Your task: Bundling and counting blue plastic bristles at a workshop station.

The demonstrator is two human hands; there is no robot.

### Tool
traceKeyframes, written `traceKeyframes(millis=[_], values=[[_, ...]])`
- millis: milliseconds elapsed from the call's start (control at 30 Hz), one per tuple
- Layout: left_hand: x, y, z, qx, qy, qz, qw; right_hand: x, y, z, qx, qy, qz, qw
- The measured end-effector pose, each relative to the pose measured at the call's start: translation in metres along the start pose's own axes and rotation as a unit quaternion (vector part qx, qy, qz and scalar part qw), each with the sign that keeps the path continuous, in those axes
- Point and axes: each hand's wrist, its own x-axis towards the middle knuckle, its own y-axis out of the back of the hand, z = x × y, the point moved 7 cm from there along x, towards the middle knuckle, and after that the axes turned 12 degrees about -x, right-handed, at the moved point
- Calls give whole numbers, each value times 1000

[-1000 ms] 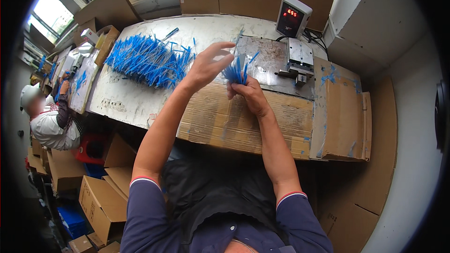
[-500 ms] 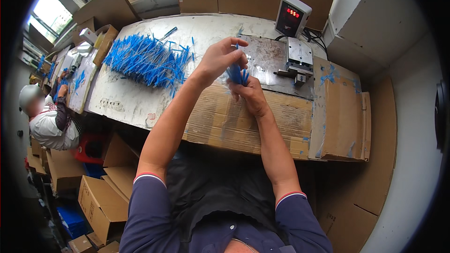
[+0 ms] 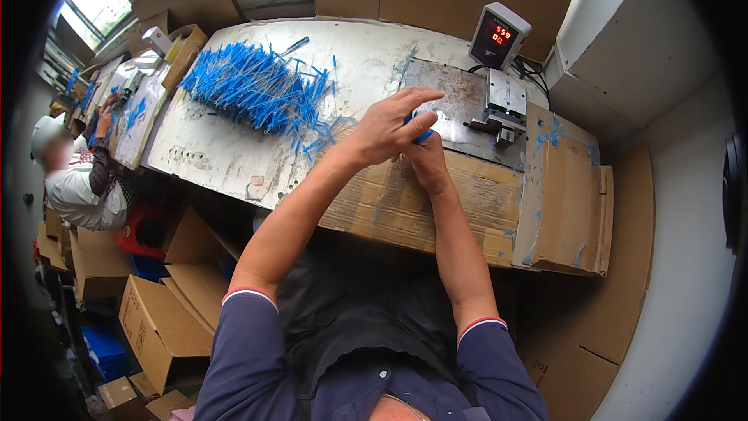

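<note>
My right hand (image 3: 428, 162) is closed around a bunch of thin blue-ended strips (image 3: 423, 137) above the cardboard-covered front of the bench. Over the top of this bunch lies my left hand (image 3: 393, 126), its index finger and thumb stretched apart; its other fingers are partly hidden. A bit of blue shows between that thumb and finger. To the left, a large pile of similar blue and pale strips (image 3: 253, 86) spreads across the white bench top (image 3: 202, 160).
Right of my hands, a small metal fixture (image 3: 505, 101) stands on a stained metal plate (image 3: 448, 86). Behind it is a counter with red digits (image 3: 499, 35). A cardboard tray (image 3: 565, 195) borders the right side. Cartons (image 3: 167, 335) stack lower left; another person (image 3: 82, 179) sits at the far left.
My left hand has come down over the bunch, covering most of it. My right hand still grips the strips. The view has shifted slightly, and the counter's display reads differently.
</note>
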Motion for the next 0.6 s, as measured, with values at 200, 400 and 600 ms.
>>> traceKeyframes(millis=[200,400,600], values=[[-10,-26,25,171,-152,-35,973,-10,5,-11,-150,224,216,939],[-16,-11,31,114,-204,136,963,-12,29,-5,-125,212,274,930],[-90,57,-21,137,-61,330,932,-13,27,-11,-85,137,343,925]])
